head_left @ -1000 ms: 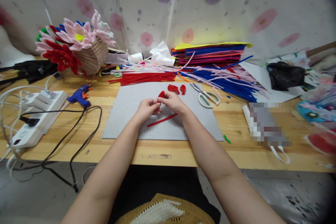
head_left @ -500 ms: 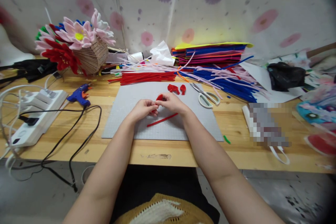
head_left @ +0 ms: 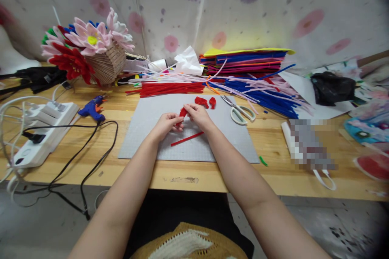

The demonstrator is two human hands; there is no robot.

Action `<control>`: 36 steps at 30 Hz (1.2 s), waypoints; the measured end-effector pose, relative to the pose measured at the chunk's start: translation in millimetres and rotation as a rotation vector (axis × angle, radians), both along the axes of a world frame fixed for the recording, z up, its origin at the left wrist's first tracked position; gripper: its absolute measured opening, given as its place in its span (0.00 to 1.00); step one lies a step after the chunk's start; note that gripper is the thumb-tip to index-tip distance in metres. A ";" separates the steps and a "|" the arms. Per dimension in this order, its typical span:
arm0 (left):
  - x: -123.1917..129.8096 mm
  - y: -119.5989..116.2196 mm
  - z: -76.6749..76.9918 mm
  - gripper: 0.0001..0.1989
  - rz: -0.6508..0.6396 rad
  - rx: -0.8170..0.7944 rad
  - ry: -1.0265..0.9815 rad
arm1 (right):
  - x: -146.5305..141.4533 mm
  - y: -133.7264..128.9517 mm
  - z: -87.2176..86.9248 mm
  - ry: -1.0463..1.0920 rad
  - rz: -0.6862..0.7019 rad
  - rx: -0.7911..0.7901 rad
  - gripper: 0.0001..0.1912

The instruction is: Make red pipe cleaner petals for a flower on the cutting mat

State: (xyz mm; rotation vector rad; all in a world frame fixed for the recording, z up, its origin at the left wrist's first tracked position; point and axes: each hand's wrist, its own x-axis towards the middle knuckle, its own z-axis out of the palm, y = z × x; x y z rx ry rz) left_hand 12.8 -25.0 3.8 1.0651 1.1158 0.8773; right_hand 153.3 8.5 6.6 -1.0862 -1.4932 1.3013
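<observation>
Over the grey cutting mat (head_left: 146,145), my left hand (head_left: 168,125) and my right hand (head_left: 199,116) are both closed on one small piece bent from red pipe cleaner (head_left: 182,112). The left fingers pinch its lower end and the right fingers its upper side, so part of it is hidden. Below my hands a straight red pipe cleaner (head_left: 186,139) lies slanted on the mat. Beyond them rest shaped red pieces (head_left: 201,101) and a single red petal-like piece (head_left: 212,102). A pair of scissors (head_left: 238,111) with pale handles lies at the mat's right.
Red pipe cleaners (head_left: 173,89) and blue ones (head_left: 273,103) lie behind the mat. On the left are a blue glue gun (head_left: 92,109), a white power strip (head_left: 45,141) with loose cables, and a basket (head_left: 111,64) of fuzzy flowers. A black bag (head_left: 332,88) sits at right.
My right fingers have shifted to the upper side of the red piece, leaving more of it showing between my hands. The things on the table stay where they were.
</observation>
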 end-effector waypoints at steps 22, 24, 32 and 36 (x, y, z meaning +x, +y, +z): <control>-11.5 -3.6 10.0 0.13 -0.178 -0.020 0.129 | 9.9 -1.3 9.2 -0.308 0.062 0.187 0.19; -8.5 -2.2 7.0 0.14 -0.076 0.003 0.082 | 8.8 -0.9 7.3 -0.217 0.047 0.089 0.19; 0.2 0.7 0.3 0.16 0.063 0.062 -0.051 | 2.4 -2.8 2.3 -0.016 0.127 -0.026 0.14; -1.4 -0.4 0.5 0.15 0.047 0.074 -0.034 | -0.8 -1.8 -3.5 -0.075 0.061 0.045 0.11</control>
